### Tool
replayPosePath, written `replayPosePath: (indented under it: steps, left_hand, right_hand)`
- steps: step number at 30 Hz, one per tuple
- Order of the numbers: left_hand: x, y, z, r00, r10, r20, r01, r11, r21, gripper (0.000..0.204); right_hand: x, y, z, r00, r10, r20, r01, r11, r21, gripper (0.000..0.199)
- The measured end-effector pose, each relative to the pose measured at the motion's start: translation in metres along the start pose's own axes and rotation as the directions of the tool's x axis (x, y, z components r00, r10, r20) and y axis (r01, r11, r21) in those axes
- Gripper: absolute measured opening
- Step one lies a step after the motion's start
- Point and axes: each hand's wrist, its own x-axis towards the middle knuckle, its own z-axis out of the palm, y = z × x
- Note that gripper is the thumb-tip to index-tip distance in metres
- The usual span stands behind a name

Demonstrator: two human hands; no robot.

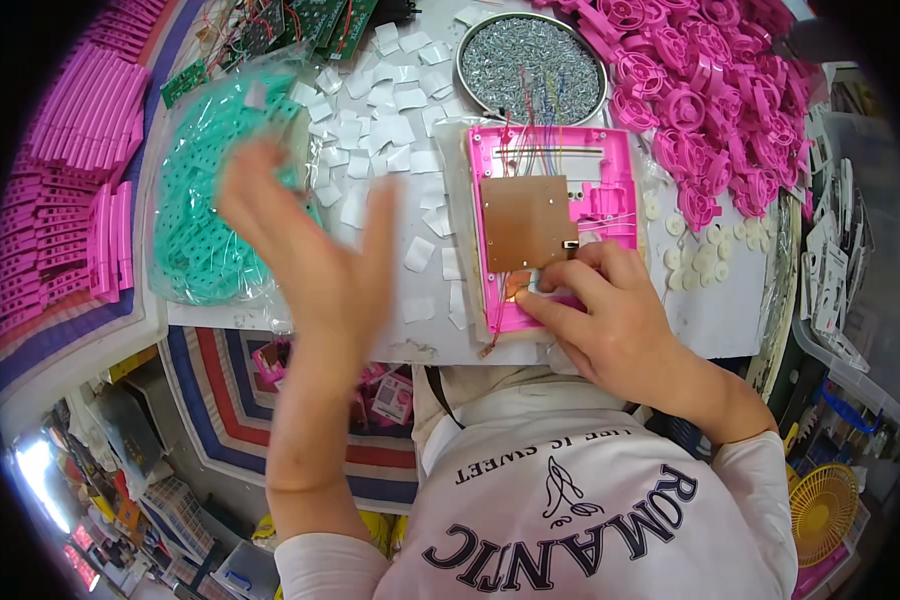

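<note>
A pink plastic casing lies open in front of me, with a brown circuit board and thin coloured wires in it. At its lower end, my right hand rests on the casing, thumb and index finger pinched beside a small orange-copper piece. Whatever lies between those fingertips is hidden. My left hand is raised by a clear bag of teal plastic parts, blurred by motion. Its thumb stands well apart from the fingers, and nothing shows in its grasp.
Loose white squares are scattered between bag and casing. A round tin of small screws stands behind the casing. Pink ring-shaped parts heap at the right, above off-white discs. Pink strips stack at far left; green circuit boards lie behind.
</note>
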Motion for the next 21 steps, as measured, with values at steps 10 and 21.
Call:
replayPosePath:
  steps: [10,21]
  left_hand:
    - [-0.066,0.036,-0.037,0.73,-0.27,0.628,0.579,0.731,-0.36,0.013]
    - [-0.006,0.029,0.007,0.588,-0.244,0.771,0.805,0.275,-0.526,0.021]
  right_hand:
    - [-0.001,-0.007,0.007,0.999,0.044,-0.004,-0.044,0.998,-0.048,0.057]
    - [0.013,-0.005,-0.015,0.97,-0.033,0.24,0.038,0.999,-0.016,0.065]
